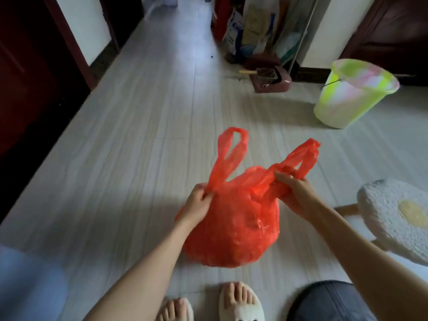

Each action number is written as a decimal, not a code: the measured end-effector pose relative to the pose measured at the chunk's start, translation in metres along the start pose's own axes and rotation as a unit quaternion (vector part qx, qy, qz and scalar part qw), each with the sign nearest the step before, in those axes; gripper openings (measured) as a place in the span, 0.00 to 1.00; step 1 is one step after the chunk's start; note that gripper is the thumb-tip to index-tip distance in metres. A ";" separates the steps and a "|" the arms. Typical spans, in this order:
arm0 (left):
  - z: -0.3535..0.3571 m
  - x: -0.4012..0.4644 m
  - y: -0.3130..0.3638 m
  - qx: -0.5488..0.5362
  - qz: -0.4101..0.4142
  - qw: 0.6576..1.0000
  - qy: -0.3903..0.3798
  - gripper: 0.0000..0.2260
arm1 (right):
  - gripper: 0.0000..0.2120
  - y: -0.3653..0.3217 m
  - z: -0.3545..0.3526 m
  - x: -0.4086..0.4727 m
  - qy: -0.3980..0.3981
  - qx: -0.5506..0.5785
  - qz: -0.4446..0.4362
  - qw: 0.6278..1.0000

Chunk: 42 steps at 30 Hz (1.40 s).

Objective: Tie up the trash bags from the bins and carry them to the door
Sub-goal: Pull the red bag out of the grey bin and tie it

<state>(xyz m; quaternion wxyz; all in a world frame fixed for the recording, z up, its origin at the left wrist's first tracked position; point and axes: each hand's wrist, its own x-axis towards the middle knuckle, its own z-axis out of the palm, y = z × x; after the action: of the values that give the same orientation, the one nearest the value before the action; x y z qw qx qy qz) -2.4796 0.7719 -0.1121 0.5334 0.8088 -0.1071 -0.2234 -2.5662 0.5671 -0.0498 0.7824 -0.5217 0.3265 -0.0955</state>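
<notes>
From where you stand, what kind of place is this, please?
Most likely a hallway or room in a home. A tiled floor runs between dark wooden doors; a dustpan and a bin stand near the wall, and a cushioned stool is beside the red trash bag.

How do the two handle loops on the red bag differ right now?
The left handle loop stands nearly upright, its opening long and narrow; the right handle loop leans away to the right, its opening shorter and wider. The left hand pinches its loop at the base with the fingertips; the right hand grips a thicker gathered bunch under its loop. Both belong to the red trash bag, are untied, and are held up.
</notes>
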 end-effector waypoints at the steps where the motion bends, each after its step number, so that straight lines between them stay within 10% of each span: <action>1: -0.001 0.002 -0.003 -0.060 -0.036 0.997 0.023 0.09 | 0.08 -0.003 -0.012 0.002 0.025 0.003 -0.007 1.000; 5: 0.011 0.020 -0.014 -0.177 -0.149 0.969 0.087 0.24 | 0.04 -0.007 -0.053 0.002 0.055 -0.050 -0.034 0.997; 13: 0.031 0.039 0.015 -0.209 -0.179 0.946 0.173 0.17 | 0.41 0.035 -0.103 -0.021 -0.078 -0.291 -0.064 0.951; 18: 0.037 0.041 0.019 -0.267 -0.187 0.925 0.193 0.15 | 0.12 0.051 -0.111 -0.019 0.074 -0.218 -0.134 0.964; 26: 0.039 0.030 0.021 -0.255 -0.185 0.930 0.188 0.16 | 0.47 0.082 -0.081 -0.005 -0.066 -0.341 -0.129 0.929; 32: 0.031 0.027 0.013 -0.229 -0.158 0.948 0.156 0.17 | 0.10 0.059 -0.048 0.018 -0.003 -0.366 -0.099 0.925; 37: 0.019 0.026 -0.003 -0.184 -0.138 0.961 0.153 0.28 | 0.07 0.053 -0.051 0.014 0.044 -0.191 -0.091 0.976; 42: 0.012 0.010 0.005 -0.150 -0.076 0.973 0.160 0.12 | 0.05 0.066 -0.050 0.010 0.119 -0.091 -0.078 0.986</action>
<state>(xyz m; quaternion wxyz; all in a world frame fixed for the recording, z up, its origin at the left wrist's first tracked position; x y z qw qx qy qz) -2.4758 0.7560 -0.1136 0.6406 0.7503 0.0762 -0.1442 -2.6010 0.5534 -0.1238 0.6774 -0.5995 0.3830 -0.1872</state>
